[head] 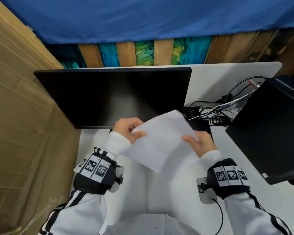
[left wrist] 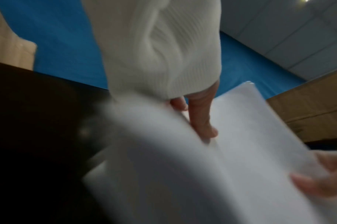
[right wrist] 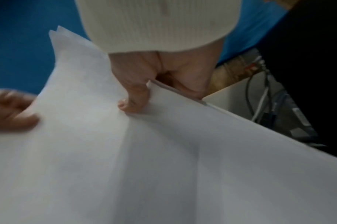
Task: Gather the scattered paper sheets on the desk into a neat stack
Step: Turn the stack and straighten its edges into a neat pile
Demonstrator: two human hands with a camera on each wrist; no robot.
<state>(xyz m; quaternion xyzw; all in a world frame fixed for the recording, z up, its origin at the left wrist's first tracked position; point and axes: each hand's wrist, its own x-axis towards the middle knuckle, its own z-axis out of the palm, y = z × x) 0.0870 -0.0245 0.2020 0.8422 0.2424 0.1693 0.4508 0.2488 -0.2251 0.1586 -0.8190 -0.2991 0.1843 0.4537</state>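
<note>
A bundle of white paper sheets (head: pixel 161 141) hangs tilted in the air above the white desk (head: pixel 159 189), in front of the monitor. My left hand (head: pixel 129 129) pinches its left edge, thumb on top. My right hand (head: pixel 199 141) grips the right edge, thumb on top and fingers under. In the left wrist view the paper sheets (left wrist: pixel 230 151) bend, and my left hand (left wrist: pixel 200 119) lies on them, with my right hand (left wrist: pixel 321 181) at the far edge. In the right wrist view my right hand (right wrist: pixel 140 94) clamps the paper sheets (right wrist: pixel 144 151); their corners are slightly offset.
A black monitor (head: pixel 112 97) stands just behind the hands. A black computer case (head: pixel 268 131) sits at the right, with tangled cables (head: pixel 214 109) beside it. Cardboard boxes (head: pixel 24 116) line the left side. Blue cloth (head: pixel 143 17) hangs behind.
</note>
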